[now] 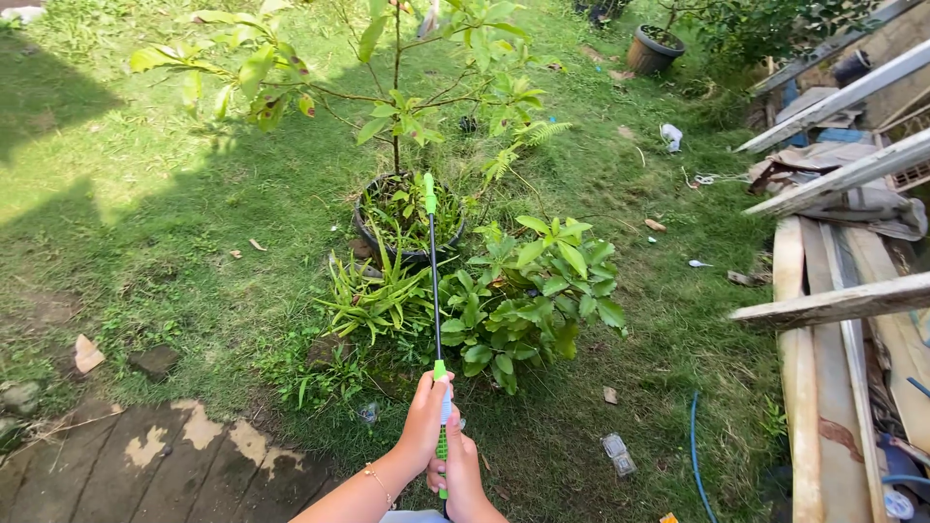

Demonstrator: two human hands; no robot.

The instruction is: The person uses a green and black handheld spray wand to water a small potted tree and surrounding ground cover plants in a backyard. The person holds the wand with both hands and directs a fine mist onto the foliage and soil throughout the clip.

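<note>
A potted sapling (407,208) stands far beyond the leafy plants (528,291), planks (833,320) lie right, wet paving (145,465) near left.

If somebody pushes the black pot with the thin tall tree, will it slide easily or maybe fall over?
The black pot looks filled with soil, so it is probably heavy and would not slide easily on grass. The tree is tall and leafy above a narrow base, so a high push might tip it. The leafy plants beside it may brace one side.
</note>
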